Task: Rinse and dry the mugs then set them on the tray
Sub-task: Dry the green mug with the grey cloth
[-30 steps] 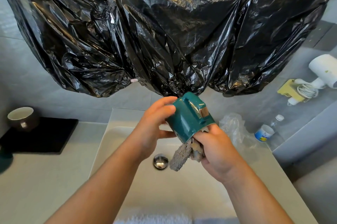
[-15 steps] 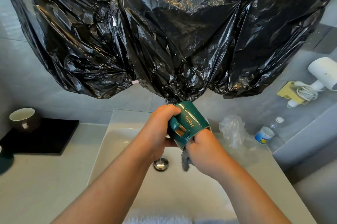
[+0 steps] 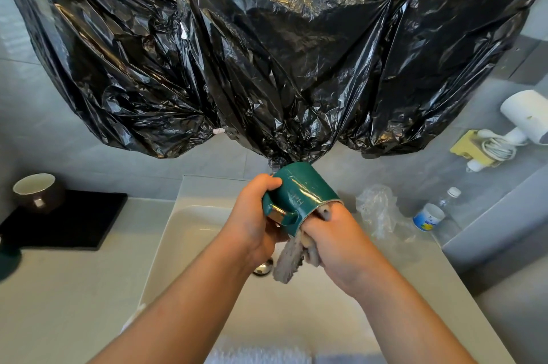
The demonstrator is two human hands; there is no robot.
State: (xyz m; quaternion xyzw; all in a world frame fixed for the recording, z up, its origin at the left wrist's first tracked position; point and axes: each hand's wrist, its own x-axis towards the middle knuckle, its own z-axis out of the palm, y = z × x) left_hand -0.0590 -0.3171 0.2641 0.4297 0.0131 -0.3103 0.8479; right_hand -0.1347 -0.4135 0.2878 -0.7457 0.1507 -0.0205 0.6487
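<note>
Above the white sink (image 3: 189,230), both hands meet around a teal mug (image 3: 305,191). The left hand (image 3: 252,221) comes from the left side of the sink with the forearm stretched forward. Its grip is clenched on the mug, with the fingers curled over the edge of the base and the handle just beside the palm. The mug is held tilted, its base toward the wall behind the sink and its mouth toward the person. The right hand (image 3: 338,242) is at the mouth of the mug. Its grip is grasping a grey cloth (image 3: 289,263), and the fingers are hidden inside the mug together with the cloth. One end of the cloth hangs down from the rim, over the metal drain (image 3: 264,267) of the sink.

Left of the sink, on the table (image 3: 59,289), a black tray (image 3: 74,221) carries a brown mug (image 3: 37,191) that stands upright. Its inside is pale and seems to be empty, though it is far away and not sharp. Right of the sink, a crumpled clear plastic bag (image 3: 376,206) lies on the table. Farther right there is a plastic bottle (image 3: 436,215) with a white cap. Behind the sink, a black plastic sheet (image 3: 267,52) covers the wall.
</note>
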